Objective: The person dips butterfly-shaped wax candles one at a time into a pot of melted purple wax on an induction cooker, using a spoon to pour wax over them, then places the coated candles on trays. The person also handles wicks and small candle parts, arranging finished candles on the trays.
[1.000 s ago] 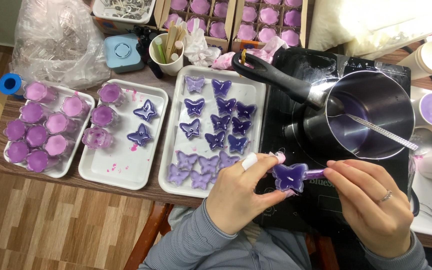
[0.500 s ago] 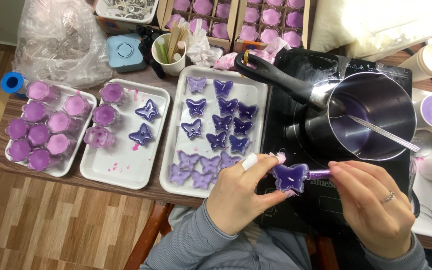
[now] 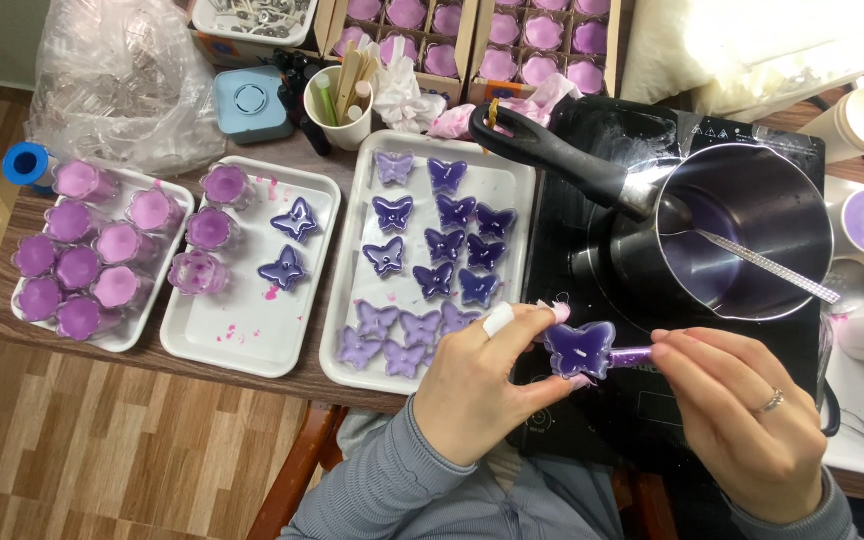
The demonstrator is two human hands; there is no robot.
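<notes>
Leftmost, a white rectangular tray [image 3: 142, 335] at the table's left edge carries nine pink flower candles. Next, another white tray [image 3: 242, 345] holds three pink cups and two dark butterflies. Over the black cooktop [image 3: 602, 420], the left hand [image 3: 482, 385] grips one purple butterfly candle [image 3: 579, 349]; the right hand [image 3: 742, 420] pinches a thin purple stick [image 3: 632, 353] touching it.

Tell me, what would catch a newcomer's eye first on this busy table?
Probably the purple butterfly candle held up at bottom centre by the left hand, while the right hand holds a thin purple stick against its side. Next, the white tray of purple butterflies just left of it, and the metal pot of lilac liquid at right.
</notes>
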